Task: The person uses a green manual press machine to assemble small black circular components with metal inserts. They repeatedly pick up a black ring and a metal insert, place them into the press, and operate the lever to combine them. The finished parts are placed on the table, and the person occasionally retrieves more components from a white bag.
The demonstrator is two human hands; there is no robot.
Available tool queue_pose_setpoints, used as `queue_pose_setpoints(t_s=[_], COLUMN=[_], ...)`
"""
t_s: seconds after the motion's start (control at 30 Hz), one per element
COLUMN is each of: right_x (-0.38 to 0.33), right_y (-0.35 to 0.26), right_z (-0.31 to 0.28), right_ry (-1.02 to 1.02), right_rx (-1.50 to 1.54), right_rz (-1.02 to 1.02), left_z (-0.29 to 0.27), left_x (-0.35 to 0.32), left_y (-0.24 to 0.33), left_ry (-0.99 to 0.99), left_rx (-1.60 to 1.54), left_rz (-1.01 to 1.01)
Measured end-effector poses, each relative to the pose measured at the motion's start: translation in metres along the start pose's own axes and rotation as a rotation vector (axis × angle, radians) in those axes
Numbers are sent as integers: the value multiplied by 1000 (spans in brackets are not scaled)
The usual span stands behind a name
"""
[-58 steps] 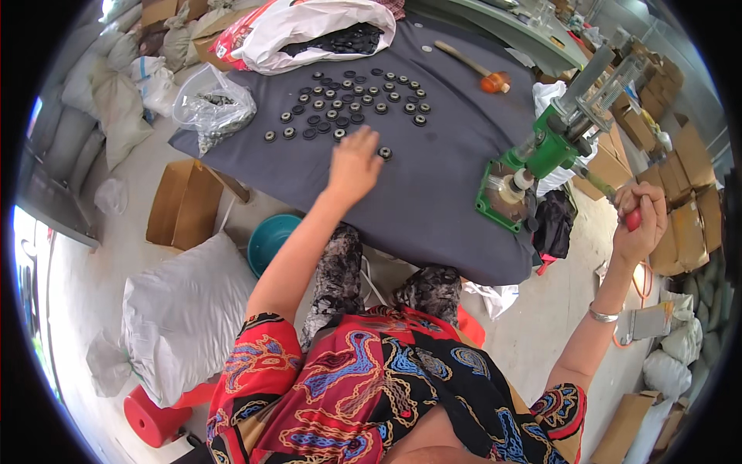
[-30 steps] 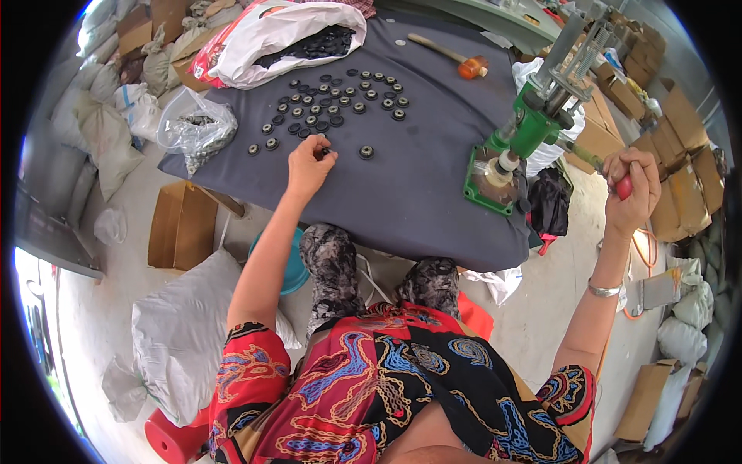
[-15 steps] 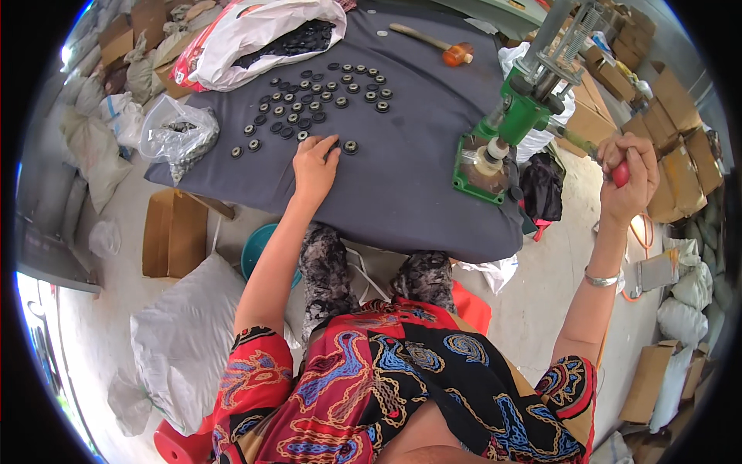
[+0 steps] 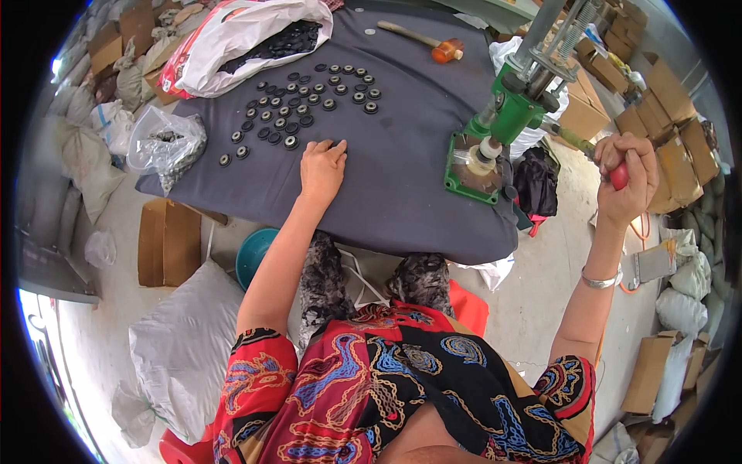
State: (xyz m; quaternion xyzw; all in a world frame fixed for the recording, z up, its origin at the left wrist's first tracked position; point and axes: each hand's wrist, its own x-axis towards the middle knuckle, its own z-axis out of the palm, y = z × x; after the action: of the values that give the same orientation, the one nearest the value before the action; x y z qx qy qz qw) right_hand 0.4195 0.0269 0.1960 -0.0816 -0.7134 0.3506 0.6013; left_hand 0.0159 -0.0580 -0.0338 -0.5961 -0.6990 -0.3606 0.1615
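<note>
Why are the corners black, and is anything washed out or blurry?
Head view: the fisheye's round image leaves the corners black; head view: glare bleaches the lower left rim; head view: the left hand and green lever press look fairly sharp.

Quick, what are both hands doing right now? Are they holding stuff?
Left hand: fingers curled down at the gray tablecloth; can't tell if it's holding anything.
Right hand: closed, holding the red-knobbed lever of the green press.
</note>
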Motion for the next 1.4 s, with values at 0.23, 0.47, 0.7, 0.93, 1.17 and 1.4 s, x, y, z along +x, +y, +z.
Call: queue_pose_setpoints(t_s=[0.23,0.47,0.7,0.93,1.17,1.4], right_x=[0,35,64,65,61,6], right_y=[-3,2,14,14,10,-3], right_z=[1,3,-22,-20,-13,10], right_ry=[40,87,54,71,78,129], right_rx=[-24,9,18,19,21,-62], right_rz=[29,93,156,156,138,61], left_z=[-2,2,40,60,87,96], left_x=[6,18,45,60,57,56], left_y=[4,47,165,197,201,200], left_ry=[-37,31,-177,-274,-235,-286], left_rx=[15,-293,-557,-529,-616,-717], left_rz=[5,39,84,93,12,-63])
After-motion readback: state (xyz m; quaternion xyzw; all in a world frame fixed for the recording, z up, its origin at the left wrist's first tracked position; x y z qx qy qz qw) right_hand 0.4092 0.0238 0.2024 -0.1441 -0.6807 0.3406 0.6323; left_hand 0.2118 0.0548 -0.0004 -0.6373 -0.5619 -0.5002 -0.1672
